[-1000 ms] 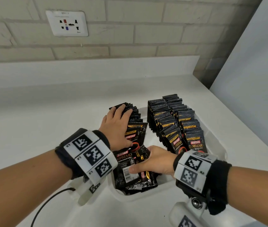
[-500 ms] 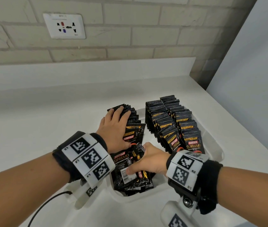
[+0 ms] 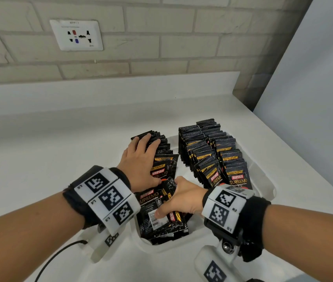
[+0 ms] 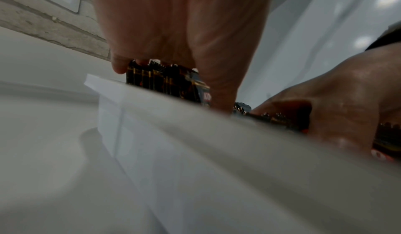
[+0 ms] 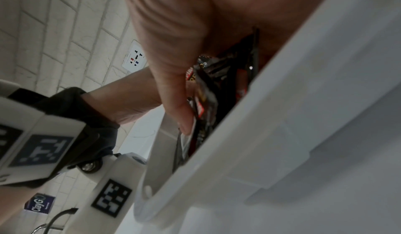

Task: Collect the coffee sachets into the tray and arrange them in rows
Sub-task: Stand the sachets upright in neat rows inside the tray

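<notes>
A white tray [image 3: 267, 187] on the counter holds black Kopiko coffee sachets. Two full upright rows [image 3: 212, 153] fill its right side. A shorter row [image 3: 164, 159] stands at the left, and my left hand [image 3: 139, 159] lies on top of it, fingers straight and thumb at the near end. The left wrist view shows the same sachets [image 4: 165, 79] under the left hand [image 4: 184, 31]. Loose sachets [image 3: 161, 226] lie flat at the near end. My right hand [image 3: 182, 198] grips a bunch of them [image 3: 169, 186], thumb on top; its fingers are hidden. In the right wrist view the thumb [image 5: 178, 100] pinches that bunch [image 5: 208, 97].
The white counter [image 3: 60, 149] stretches left of the tray. A brick wall with a socket plate [image 3: 76, 35] stands behind a low white backsplash. A grey panel [image 3: 314, 98] closes the right side. A black cable [image 3: 60, 255] trails under my left wrist.
My right hand has closed further around the loose sachets and tipped their far ends upward. My left hand stays on the left row.
</notes>
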Demonstrator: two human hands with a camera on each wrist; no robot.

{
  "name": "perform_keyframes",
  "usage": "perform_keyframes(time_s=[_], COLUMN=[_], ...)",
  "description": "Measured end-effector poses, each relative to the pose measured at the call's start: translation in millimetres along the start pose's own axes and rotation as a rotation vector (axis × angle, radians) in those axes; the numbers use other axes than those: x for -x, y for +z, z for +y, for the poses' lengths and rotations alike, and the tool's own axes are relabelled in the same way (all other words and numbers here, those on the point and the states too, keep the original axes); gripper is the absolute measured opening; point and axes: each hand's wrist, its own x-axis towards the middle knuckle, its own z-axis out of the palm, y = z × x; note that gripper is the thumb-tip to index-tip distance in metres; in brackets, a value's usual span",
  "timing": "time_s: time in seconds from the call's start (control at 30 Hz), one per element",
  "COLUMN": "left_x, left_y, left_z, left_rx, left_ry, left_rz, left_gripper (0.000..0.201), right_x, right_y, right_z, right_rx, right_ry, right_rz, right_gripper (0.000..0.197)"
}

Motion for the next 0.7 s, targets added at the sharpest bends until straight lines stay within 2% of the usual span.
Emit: perform_keyframes(time_s=[0.2, 0.33, 0.53, 0.63, 0.7], left_x=[-0.6, -0.9, 0.0, -0.4, -1.1], left_y=[1.1, 1.3, 1.9, 1.6, 1.5], left_z=[-1.4, -1.2, -1.0, -0.9, -1.3], left_rx=[0.007, 0.018, 0.02, 0.012, 0.019], left_ry=[0.004, 0.003, -0.006, -0.005, -0.007], left_rz=[0.004, 0.012, 0.014, 0.018, 0.017], left_gripper=[0.102, 0.101, 0.1, 0.1, 0.101], right_x=[0.3, 0.9, -1.9, -0.4, -5.9], right_y=[1.1, -0.6, 0.2, 0.0, 1.0], right_z=[-1.3, -2.8, 1.6, -1.3, 3.0], right_rx=[0.054, 0.023, -0.017, -0.055, -0.087], right_ry=[0.008, -0.018, -0.004, -0.009, -0.021], right_rz=[0.018, -0.012, -0.005, -0.032, -0.074], right_gripper=[0.103, 0.089, 0.095, 0.085, 0.086])
